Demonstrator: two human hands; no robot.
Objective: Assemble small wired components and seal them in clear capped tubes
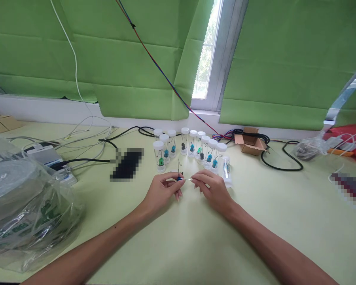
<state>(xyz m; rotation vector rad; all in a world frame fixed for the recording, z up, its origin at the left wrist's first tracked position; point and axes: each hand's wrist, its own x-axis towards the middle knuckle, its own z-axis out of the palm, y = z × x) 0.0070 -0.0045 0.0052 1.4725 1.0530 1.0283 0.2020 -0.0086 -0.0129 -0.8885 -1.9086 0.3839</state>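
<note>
My left hand [169, 186] pinches a small dark blue part [178, 179] between thumb and fingers. A thin dark wire with a bent top [179, 164] stands up from that part. My right hand [210, 186] has its fingertips closed on one end of a thin pale rod [188, 179]. The rod's other end reaches the blue part at my left fingertips; whether it goes in cannot be seen. Just beyond both hands stand several clear tubes with white lids [158, 156], holding small blue, green or dark pieces on wires. Another clear tube [226, 172] is close beside my right hand.
A small open cardboard box [250, 143] and black cables [287, 168] lie at the back right. On the left are a blurred black object [127, 164], a power strip [67, 174] and a large plastic-wrapped bundle [26, 209]. Green blinds [130, 59] hang behind the table.
</note>
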